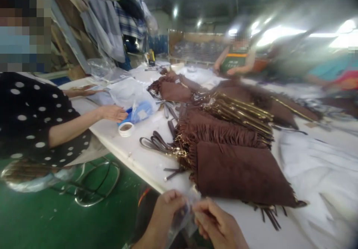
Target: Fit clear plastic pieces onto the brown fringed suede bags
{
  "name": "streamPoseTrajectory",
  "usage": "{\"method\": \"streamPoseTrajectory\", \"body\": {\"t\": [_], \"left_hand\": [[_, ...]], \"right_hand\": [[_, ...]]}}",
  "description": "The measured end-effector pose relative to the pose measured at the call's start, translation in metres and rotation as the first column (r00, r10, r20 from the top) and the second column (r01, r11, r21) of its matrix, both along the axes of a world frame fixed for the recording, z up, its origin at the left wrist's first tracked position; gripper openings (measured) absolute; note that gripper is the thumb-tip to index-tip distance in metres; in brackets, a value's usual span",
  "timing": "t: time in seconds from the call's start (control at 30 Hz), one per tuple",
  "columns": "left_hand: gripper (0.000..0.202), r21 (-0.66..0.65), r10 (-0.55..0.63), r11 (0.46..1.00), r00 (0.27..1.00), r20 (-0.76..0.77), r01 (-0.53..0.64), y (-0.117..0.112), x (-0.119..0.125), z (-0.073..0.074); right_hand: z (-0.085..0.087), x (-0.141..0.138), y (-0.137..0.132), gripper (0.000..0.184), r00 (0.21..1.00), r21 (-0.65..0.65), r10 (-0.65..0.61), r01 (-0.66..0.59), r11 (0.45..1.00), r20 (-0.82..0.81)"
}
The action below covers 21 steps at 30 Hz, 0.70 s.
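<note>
At the bottom of the view my left hand (165, 210) and my right hand (214, 223) meet, both pinching a small clear plastic bag (183, 219) with something dark inside that I cannot make out. The fingers of both hands are closed on the plastic. Just beyond them, on the white table (140, 159), lies a pile of brown suede fringed bags (237, 167) with gold metal trim and dark straps (156, 142).
A person in a black polka-dot top sits at the left, a hand (113, 113) near a roll of tape (126, 128) and clear and blue plastic bags (137, 100). Other people work at the far end. White sheets (321, 174) cover the right. A metal stool frame (95, 185) stands on the green floor.
</note>
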<state>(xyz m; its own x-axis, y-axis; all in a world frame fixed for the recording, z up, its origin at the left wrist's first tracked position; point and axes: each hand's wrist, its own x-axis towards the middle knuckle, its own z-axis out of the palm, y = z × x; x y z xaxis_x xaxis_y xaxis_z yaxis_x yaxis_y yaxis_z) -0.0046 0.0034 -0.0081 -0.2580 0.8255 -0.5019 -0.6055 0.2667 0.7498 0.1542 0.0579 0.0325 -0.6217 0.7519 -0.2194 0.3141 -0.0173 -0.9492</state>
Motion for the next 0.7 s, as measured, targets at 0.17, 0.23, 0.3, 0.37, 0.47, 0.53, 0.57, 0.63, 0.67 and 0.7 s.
{"method": "streamPoseTrajectory", "body": {"t": [0.17,0.23,0.3,0.37,0.47,0.53,0.57,0.63,0.67,0.7], "left_hand": [[0.026,0.059,0.003,0.998,0.999,-0.042,-0.001,0.003,0.0,-0.007],[0.023,0.104,0.002,0.995,0.997,-0.081,0.006,0.003,0.001,-0.007],[0.021,0.126,-0.007,0.992,0.992,-0.124,0.023,0.001,0.0,-0.007],[0.02,0.133,-0.02,0.99,0.987,-0.159,0.042,0.0,-0.001,-0.006],[0.021,0.129,-0.031,0.99,0.987,-0.159,0.052,0.0,-0.003,-0.005],[0.023,0.119,-0.027,0.992,0.99,-0.14,0.044,0.001,-0.004,-0.005],[0.024,0.11,-0.027,0.993,0.992,-0.126,0.041,0.002,-0.004,-0.006],[0.025,0.093,-0.037,0.995,0.995,-0.09,0.045,0.002,-0.004,-0.008],[0.025,0.085,-0.046,0.995,0.997,-0.066,0.051,0.003,-0.003,-0.009],[0.025,0.075,-0.054,0.996,0.998,-0.041,0.057,0.003,-0.003,-0.01]], "right_hand": [[-0.006,-0.023,0.005,0.027,0.983,0.196,0.05,-0.085,0.977,0.175],[-0.006,-0.022,0.006,0.026,0.973,0.244,0.05,-0.106,0.964,0.224],[-0.006,-0.024,0.006,0.027,0.965,0.272,0.037,-0.11,0.956,0.259],[-0.006,-0.027,0.007,0.025,0.962,0.275,0.031,-0.107,0.956,0.27],[-0.007,-0.031,0.008,0.02,0.969,0.222,0.004,-0.06,0.973,0.246],[-0.007,-0.029,0.008,0.022,0.981,0.116,-0.013,-0.01,0.993,0.194],[-0.008,-0.027,0.008,0.025,0.988,0.043,-0.024,0.018,0.999,0.151],[-0.008,-0.023,0.007,0.033,0.997,-0.113,-0.064,0.069,0.991,0.045],[-0.008,-0.021,0.006,0.037,0.996,-0.176,-0.09,0.088,0.98,-0.003],[-0.008,-0.019,0.006,0.039,0.992,-0.222,-0.115,0.102,0.97,-0.045]]}}
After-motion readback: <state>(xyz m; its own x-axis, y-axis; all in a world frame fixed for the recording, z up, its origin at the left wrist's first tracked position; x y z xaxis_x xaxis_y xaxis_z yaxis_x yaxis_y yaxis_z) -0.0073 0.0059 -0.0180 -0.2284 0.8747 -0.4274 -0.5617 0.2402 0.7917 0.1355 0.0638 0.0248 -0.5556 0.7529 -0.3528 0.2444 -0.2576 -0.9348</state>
